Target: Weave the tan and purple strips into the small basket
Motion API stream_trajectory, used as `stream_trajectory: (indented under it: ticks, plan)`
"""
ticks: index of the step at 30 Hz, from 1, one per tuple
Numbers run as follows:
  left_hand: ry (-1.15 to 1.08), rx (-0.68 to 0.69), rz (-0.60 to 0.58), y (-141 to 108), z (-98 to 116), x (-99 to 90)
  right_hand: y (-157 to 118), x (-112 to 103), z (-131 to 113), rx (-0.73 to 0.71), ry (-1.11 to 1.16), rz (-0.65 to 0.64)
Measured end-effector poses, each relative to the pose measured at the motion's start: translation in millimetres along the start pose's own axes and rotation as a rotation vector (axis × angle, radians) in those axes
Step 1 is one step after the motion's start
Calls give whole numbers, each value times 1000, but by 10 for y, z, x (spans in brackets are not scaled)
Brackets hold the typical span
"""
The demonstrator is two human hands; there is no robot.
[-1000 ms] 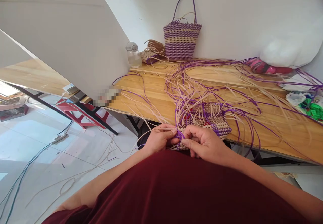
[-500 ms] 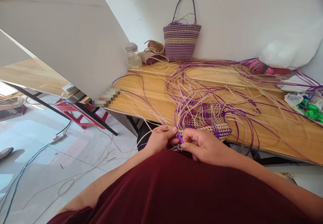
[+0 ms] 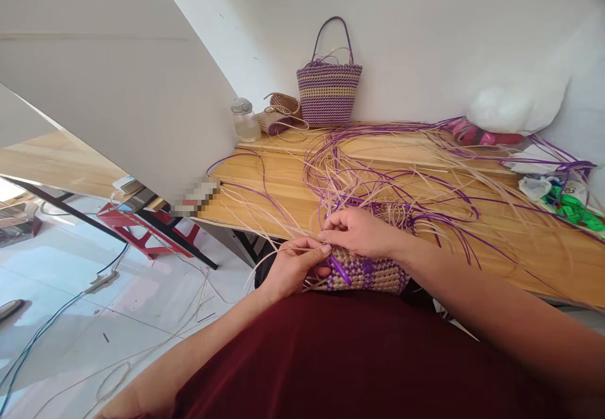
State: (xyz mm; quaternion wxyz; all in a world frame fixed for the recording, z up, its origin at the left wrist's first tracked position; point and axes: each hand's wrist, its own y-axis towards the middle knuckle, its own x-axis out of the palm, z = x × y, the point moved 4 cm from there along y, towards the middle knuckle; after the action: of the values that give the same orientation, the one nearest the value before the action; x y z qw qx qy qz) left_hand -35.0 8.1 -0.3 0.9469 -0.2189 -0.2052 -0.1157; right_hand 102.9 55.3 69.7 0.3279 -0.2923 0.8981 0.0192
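A half-woven basket (image 3: 378, 274) of beige and purple plastic strips lies at the table's front edge against my lap, long loose strips fanning out from it. My left hand (image 3: 295, 264) is closed at the basket's left edge, thumb and fingers pinching the weave and strips there. A short purple loop (image 3: 340, 270) stands out just right of my left thumb. Above it, my right hand (image 3: 357, 233) is pinched close to the left fingertips, over the basket's upper edge; what its fingertips hold is too small to make out.
A finished purple and beige basket (image 3: 328, 94) stands against the wall, beside a small woven piece (image 3: 276, 120) and a lidded jar (image 3: 246, 123). Loose strips spread across the wooden table (image 3: 246, 201). A white bag (image 3: 515, 107) lies at right. Red stool (image 3: 137, 230) and cables are on the floor.
My right hand has moved up from the purple strip to the basket's upper edge. More of the basket's woven side now shows below it. My left hand keeps its pinch; the view has tilted slightly.
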Motion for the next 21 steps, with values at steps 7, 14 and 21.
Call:
stream_trajectory:
  ticks: [7, 14, 21]
  plan:
    - [4, -30, 1, 78, -64, -18, 180, -64, 56, -77, -36, 297]
    - [49, -19, 28, 105, -109, -29, 611, -790, 503, 143, -123, 800]
    - [23, 17, -18, 174, -96, -60, 562, -876, 700, 184, -14, 679]
